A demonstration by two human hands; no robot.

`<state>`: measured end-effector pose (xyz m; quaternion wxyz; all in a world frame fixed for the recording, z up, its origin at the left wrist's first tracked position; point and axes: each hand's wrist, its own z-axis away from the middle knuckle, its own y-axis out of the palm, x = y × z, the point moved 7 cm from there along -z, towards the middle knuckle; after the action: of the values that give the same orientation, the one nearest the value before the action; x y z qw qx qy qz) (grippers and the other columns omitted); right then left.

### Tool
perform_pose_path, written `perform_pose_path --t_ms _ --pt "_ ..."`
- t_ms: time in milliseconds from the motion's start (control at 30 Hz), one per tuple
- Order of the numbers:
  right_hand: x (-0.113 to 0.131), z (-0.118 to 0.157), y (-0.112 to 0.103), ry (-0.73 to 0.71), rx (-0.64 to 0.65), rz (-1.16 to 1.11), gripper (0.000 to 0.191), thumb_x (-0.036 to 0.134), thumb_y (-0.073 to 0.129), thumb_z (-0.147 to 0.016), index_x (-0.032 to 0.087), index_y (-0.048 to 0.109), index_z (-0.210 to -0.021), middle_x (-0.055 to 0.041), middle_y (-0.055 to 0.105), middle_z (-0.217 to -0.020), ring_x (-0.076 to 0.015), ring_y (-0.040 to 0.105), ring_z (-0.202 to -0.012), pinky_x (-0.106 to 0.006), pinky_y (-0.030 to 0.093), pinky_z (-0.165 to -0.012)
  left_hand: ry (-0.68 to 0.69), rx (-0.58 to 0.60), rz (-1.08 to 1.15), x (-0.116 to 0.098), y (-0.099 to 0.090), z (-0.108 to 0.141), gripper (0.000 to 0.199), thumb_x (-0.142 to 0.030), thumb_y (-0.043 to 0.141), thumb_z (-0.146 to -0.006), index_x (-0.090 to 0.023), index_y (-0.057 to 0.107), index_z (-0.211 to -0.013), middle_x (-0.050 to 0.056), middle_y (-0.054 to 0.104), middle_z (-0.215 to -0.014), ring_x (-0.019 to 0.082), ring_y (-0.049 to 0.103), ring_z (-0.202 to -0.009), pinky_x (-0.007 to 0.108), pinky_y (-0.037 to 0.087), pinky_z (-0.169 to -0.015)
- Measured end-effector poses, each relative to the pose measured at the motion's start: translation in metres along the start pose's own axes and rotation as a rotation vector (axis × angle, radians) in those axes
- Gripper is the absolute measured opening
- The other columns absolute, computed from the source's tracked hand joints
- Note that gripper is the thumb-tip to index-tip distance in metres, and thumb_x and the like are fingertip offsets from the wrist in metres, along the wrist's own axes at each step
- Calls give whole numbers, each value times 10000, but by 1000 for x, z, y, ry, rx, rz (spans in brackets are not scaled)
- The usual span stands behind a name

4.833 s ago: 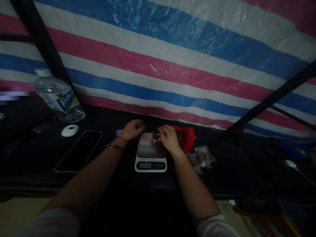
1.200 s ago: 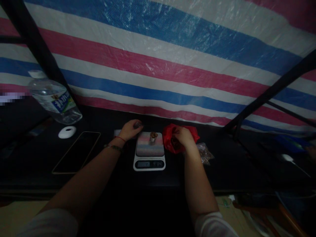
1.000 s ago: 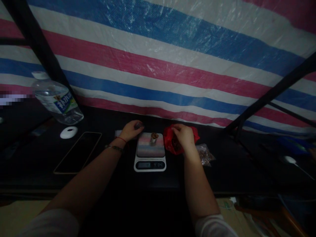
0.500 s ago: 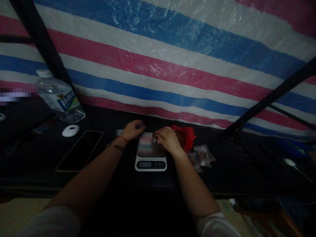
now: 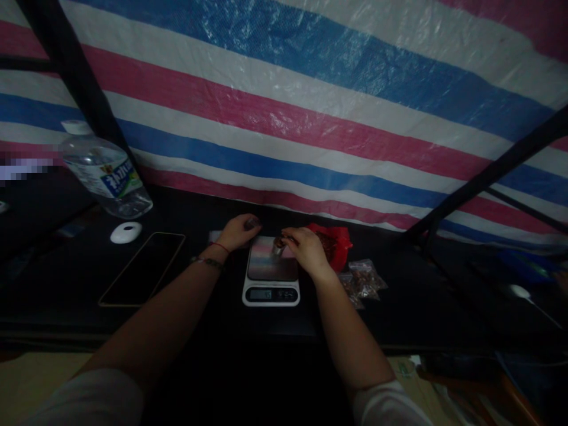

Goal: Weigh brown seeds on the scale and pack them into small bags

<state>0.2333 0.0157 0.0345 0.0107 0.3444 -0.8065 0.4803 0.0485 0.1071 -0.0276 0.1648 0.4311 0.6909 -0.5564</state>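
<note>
My right hand (image 5: 307, 247) is over the kitchen scale (image 5: 271, 296), its fingers closed at the rim of a small metal cup (image 5: 277, 249) with brown bits at its top. Whether the cup rests on the shiny plate is unclear. My left hand (image 5: 236, 232) is closed at the scale's back left corner, around a dark, partly see-through thing too dim to name. Right behind my right hand lies an open red bag (image 5: 341, 248) of brown bits. Small clear bags (image 5: 367, 279) of similar bits lie beside my right forearm. The scale's display is lit.
On the left are a phone (image 5: 142, 269), a white rounded object (image 5: 126, 232) and a large clear plastic bottle (image 5: 106, 174). A striped plastic sheet (image 5: 284, 118) hangs behind the black table. Dark frame bars (image 5: 479, 180) slant up on both sides. A white object with a cord (image 5: 520, 291) lies far right.
My right fingers have shifted slightly up at the cup, and more of the brown bits at its top now show. My left hand has hardly moved.
</note>
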Motion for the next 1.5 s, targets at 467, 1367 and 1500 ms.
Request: perform_pose_path --t_ms 467,1367,1500 --pt "1 -1 6 -2 -66 -65 115 190 632 -843 197 719 -919 -47 710 -919 -192 607 -885 -336 462 -839 8 -1 8 0 1 -1 341 -448 574 -776 -198 647 -996 59 691 -990 217 644 -901 331 496 -830" --pt "-14 2 27 131 100 -166 621 239 728 -701 173 537 -1288 -60 686 -1047 -228 597 -1030 -387 445 -951 -21 11 5 2 1 0 368 -486 571 -770 -205 647 -993 58 693 -985 213 640 -886 330 504 -812" --pt "-9 1 19 100 38 -169 618 243 733 -700 171 539 -1282 -59 688 -1031 -219 596 -1012 -381 445 -941 -17 4 2 1 0 0 368 -481 566 -777 -198 646 -997 64 692 -992 215 640 -899 327 502 -814"
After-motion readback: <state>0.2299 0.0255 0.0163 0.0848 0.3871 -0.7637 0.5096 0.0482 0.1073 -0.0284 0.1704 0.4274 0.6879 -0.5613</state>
